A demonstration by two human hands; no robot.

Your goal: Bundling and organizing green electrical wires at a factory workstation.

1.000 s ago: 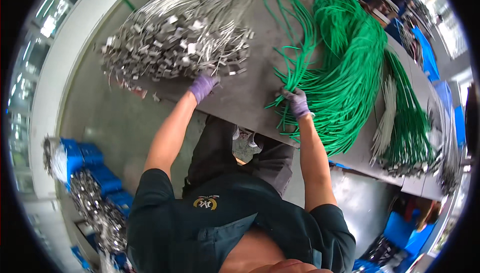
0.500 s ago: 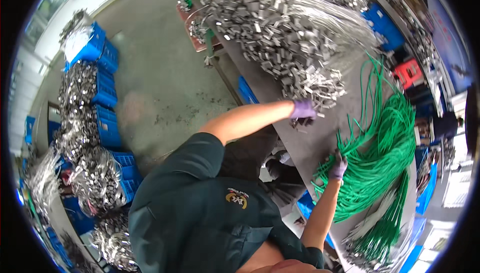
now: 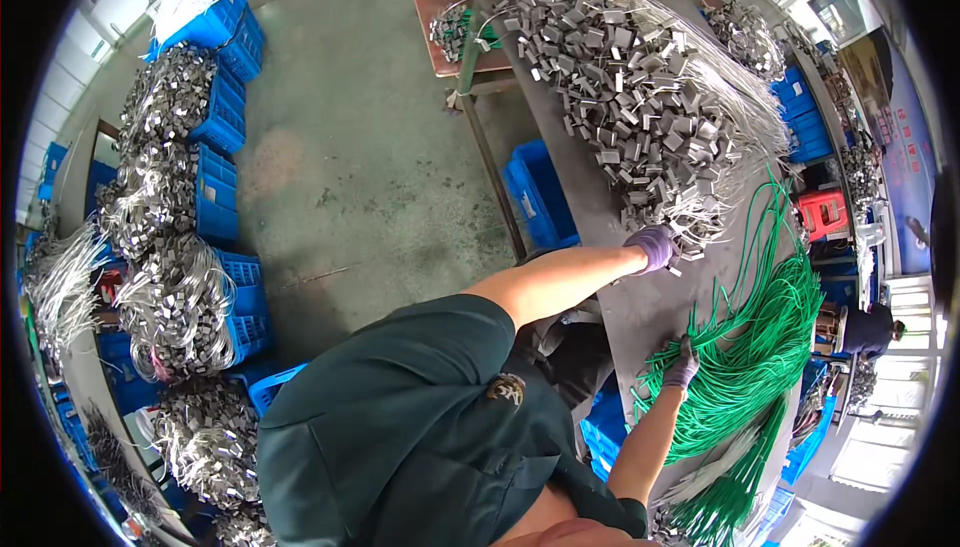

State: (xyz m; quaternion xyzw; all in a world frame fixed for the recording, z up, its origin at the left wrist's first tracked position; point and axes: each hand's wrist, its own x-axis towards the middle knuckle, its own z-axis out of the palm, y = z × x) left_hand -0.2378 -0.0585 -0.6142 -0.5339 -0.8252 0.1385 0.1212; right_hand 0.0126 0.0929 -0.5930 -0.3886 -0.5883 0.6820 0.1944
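Left grip (image 3: 655,249): in a purple glove, at the near end of a heap of grey block-ended wires (image 3: 640,77), fingers turned in toward the pale strands there; whether it is spread or pressed together on them cannot be told.

Right grip (image 3: 683,365): in a purple-grey glove, at the near left edge of a mass of green wires (image 3: 765,347), fingers laid against the strands; whether they are pinched cannot be told.

Tabletop (image 3: 650,312): dark grey, carrying both lots. Grey block-ended wires lie on its far part, blocks heaped toward the left edge, silvery strands running along the right side. Green wires lie on the nearer part, in a thick curved swathe, with a few loose strands reaching up toward the silvery ones. Bare surface shows between the two grips.

Beside the green mass, nearer the wearer: one pale bundle (image 3: 710,472), lying alongside a straighter green bundle (image 3: 735,482).

Surroundings: one blue crate (image 3: 540,197) just left of the tabletop, below its level; a row of blue crates (image 3: 215,192) at far left, heaped with similar grey-ended wires; one red plastic item (image 3: 824,213) beyond the tabletop's right side; one person in dark clothing (image 3: 868,332), farther right.
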